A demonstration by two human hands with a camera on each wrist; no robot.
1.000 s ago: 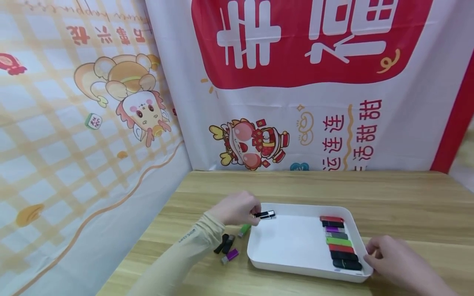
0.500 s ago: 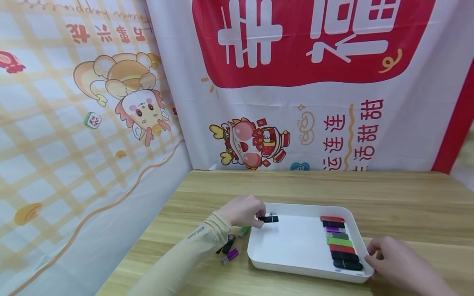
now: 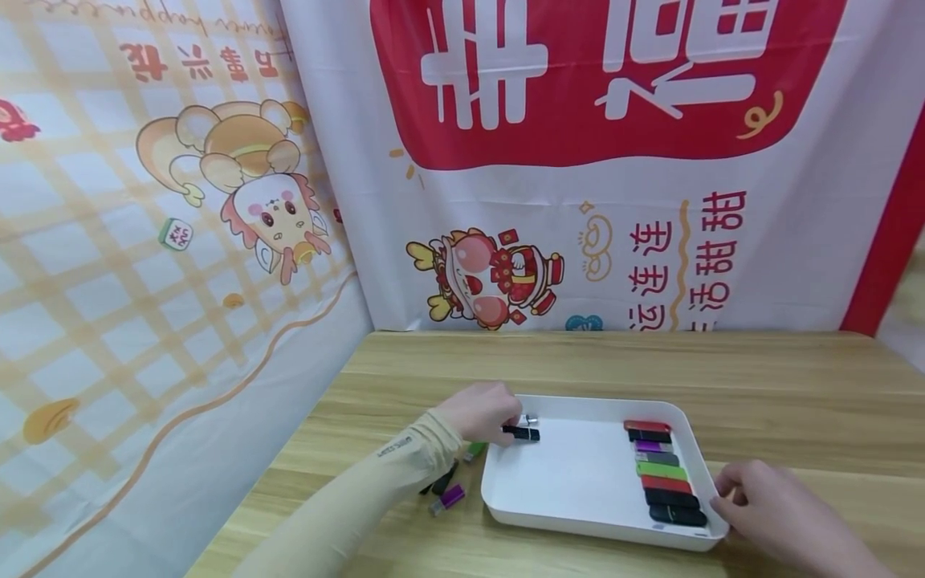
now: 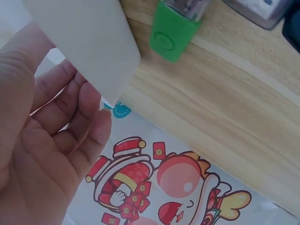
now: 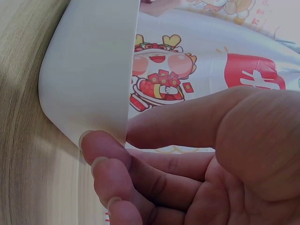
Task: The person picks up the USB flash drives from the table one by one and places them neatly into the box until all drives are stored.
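A black USB stick is held by the fingers of my left hand, inside the left end of a white tray. Just behind it lies another USB stick with a metal plug, partly hidden by the hand. In the left wrist view, the tray's wall hides what the fingertips hold. My right hand grips the tray's near right corner. In the right wrist view, the thumb lies at the rim and the fingers press the outer wall.
A column of several red, black, purple, grey and green USB sticks lines the tray's right side. On the table left of the tray lie a purple stick, black ones and a green one. Printed cloth hangs behind.
My left hand has moved slightly nearer with the black USB stick, leaving the metal-plugged one behind it in the tray. The right hand stays on the corner.
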